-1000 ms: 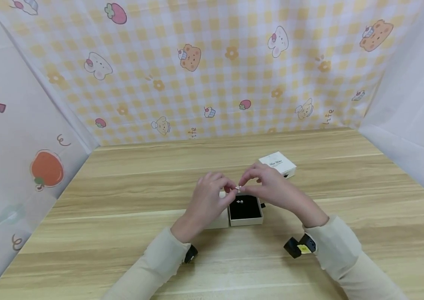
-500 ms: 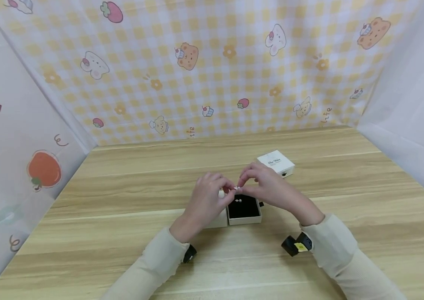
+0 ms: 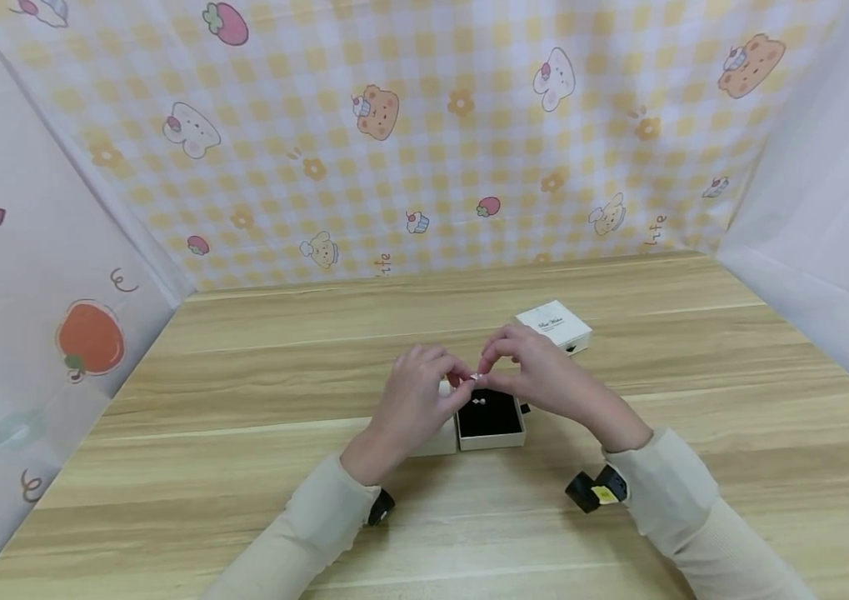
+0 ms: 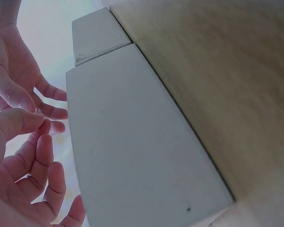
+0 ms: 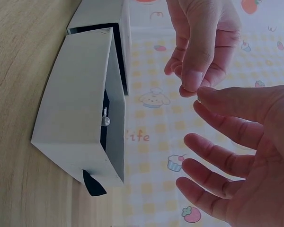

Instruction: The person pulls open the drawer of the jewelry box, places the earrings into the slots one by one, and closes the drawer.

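landmark for all places: the black-lined tray [image 3: 493, 442], pale-walled, resting on the wood-grain tabletop [image 3: 244, 492].

left hand [image 3: 417, 387]: above the tray's left rear corner; thumb and forefinger drawn together, pinching a tiny bright piece [image 3: 475, 377]. the other fingers are loosely curled in the left wrist view. right hand [image 3: 536, 371]: above the tray's right rear corner; thumb and forefinger likewise clamped on the same piece, remaining fingers spread and slightly bent in the right wrist view. the fingertips of both hands meet, or nearly so; exact contact not resolved. the piece sits over the tray's rear edge, raised off it; its shape is too small to read.

in the tray: a small ornament with a round pearl-like bead [image 5: 106, 121], set on the black lining toward the rear. on the tray's right wall: a black pull tab [image 3: 525, 408], projecting outward.

left of the tray, end to end with it: a white box shell [image 3: 435, 442], partly covered by the left hand. behind and right of the tray: a second white box [image 3: 555, 323], dark script on top, near corner hidden by the right hand.

far behind the tray: a yellow-checked cloth [image 3: 424, 179] with cartoon prints.
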Demonstrator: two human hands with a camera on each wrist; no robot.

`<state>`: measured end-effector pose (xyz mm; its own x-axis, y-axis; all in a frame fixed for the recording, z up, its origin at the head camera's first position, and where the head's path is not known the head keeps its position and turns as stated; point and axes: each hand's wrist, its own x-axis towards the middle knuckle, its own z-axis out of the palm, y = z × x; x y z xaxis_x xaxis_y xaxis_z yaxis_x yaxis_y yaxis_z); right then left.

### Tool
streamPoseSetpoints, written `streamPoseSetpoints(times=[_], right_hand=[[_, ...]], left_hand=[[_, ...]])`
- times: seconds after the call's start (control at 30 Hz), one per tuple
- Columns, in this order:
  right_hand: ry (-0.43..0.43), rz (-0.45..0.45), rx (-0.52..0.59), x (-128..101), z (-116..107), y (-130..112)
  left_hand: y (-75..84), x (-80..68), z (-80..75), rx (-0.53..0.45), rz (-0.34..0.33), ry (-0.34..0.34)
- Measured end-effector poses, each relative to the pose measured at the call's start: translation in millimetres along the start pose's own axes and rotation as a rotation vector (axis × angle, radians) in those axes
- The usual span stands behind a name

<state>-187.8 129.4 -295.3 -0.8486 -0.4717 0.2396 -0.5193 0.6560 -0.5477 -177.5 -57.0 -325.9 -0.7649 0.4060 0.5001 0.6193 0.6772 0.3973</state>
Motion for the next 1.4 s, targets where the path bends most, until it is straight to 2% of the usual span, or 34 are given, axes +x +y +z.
streamPoseSetpoints(times=[0.17,0.3,0.5,0.63,0.77,0.9,1.2,1.4], right_hand=[[0.0,0.0,0.001,-0.7,-0.9,0.7],[-0.002,-0.001,-0.002,-0.5,-1.2,1.3],[-0.018,0.002,-0.022,-0.5,-2.0,1.4],[-0.067,0.024,-0.02,-1.2,-2.1,2.4],[-0.101,0.035,-0.023,-1.0,-0.5,4.1],[-0.118,0.02,-0.041,-0.4,2.7,6.0],[-0.161,-0.03,-0.13,0.4,9.9,9.5],[-0.206,-0.045,-0.136,-0.8,13.0,12.6]], left_hand=[[1.1,1.3,-6.8,-0.01,-0.038,-0.05],[0.6,3.4,-14.3,-0.007,-0.074,-0.12],[-1.3,5.3,-24.3,0.047,-0.154,-0.31],[-1.6,4.5,-23.9,0.114,-0.15,-0.436],[-1.5,2.2,-20.6,0.166,-0.135,-0.517],[-1.2,-0.4,-19.3,0.191,-0.117,-0.551],[-1.6,-1.2,-16.9,0.196,-0.099,-0.542],[-1.1,-1.2,-16.1,0.199,-0.107,-0.555]])
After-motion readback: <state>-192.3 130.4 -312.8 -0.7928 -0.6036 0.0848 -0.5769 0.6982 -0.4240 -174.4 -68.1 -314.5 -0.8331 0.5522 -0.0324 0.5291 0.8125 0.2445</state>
